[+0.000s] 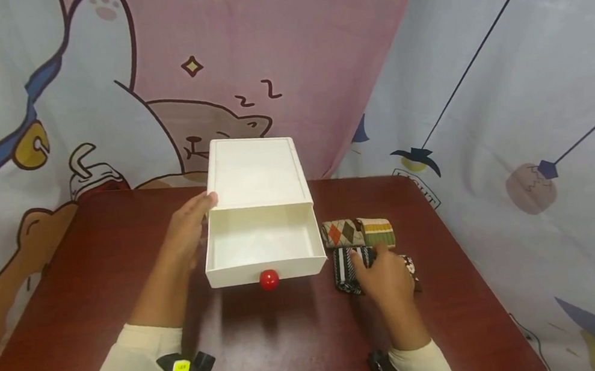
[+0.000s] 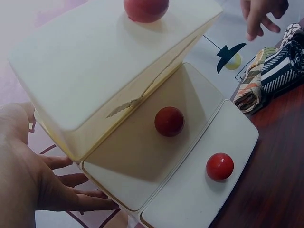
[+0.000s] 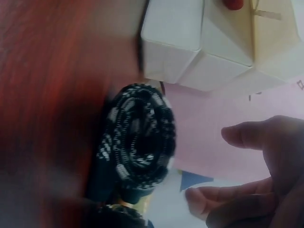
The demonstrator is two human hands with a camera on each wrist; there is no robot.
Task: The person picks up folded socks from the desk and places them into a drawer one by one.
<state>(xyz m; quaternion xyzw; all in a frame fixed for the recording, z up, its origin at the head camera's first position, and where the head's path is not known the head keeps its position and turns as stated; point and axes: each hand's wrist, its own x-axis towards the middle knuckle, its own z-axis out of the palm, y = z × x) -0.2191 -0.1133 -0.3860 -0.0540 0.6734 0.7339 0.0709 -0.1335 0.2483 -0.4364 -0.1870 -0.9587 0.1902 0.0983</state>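
A white drawer unit (image 1: 258, 171) stands on the table, its top drawer (image 1: 267, 271) pulled out and its white inner floor showing. In the left wrist view, two lower drawers with red knobs (image 2: 220, 166) are closed. My left hand (image 1: 185, 230) rests against the unit's left side, fingers straight. To the right lie several rolled socks: an argyle roll (image 1: 343, 234), a yellow-and-green striped roll (image 1: 377, 231), a black-and-white roll (image 3: 140, 137) and a partly hidden dark-and-white patterned one (image 1: 411, 267). Just above the nearer rolls hovers my right hand (image 1: 388, 275), thumb and fingers apart, holding nothing.
The dark red-brown table (image 1: 288, 356) bears the unit and socks. A printed curtain (image 1: 316, 56) hangs close behind and along the sides. The open drawer juts toward me, with a red knob (image 1: 269, 279) on its front.
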